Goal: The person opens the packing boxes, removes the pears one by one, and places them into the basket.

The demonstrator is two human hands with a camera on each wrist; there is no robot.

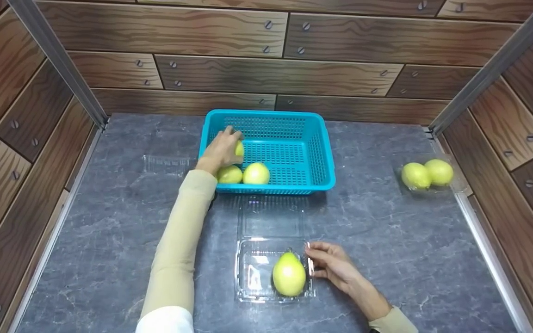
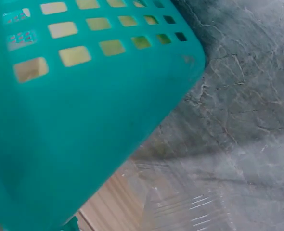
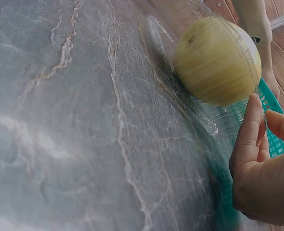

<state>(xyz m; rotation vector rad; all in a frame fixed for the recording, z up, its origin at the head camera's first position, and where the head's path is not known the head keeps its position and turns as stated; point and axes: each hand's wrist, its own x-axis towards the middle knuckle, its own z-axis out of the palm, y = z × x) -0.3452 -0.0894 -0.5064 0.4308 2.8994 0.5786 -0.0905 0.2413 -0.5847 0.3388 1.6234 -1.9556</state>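
My left hand (image 1: 222, 148) reaches into the left side of a teal plastic basket (image 1: 329, 178), its fingers curled round a yellow-green pear (image 1: 239, 149) that they partly hide. Two more pears sit by the basket's near wall, one partly under the wrist (image 1: 229, 174) and one beside it (image 1: 256, 173). Nearer to me lies a clear plastic clamshell container (image 1: 243, 277), lid folded back toward the basket, with one pear (image 1: 289, 274) in its right half. My right hand (image 1: 333, 263) pinches the container's right rim between thumb and fingers. The left wrist view shows the basket's outer wall (image 2: 108, 101) but not the hand.
Two pears (image 1: 417, 176) rest in another clear container (image 1: 458, 185) at the far right, by the side wall. A further clear plastic piece (image 1: 167, 163) lies left of the basket. Wood-patterned panels (image 1: 229, 74) enclose the grey marbled table (image 1: 377, 222) at the back and sides.
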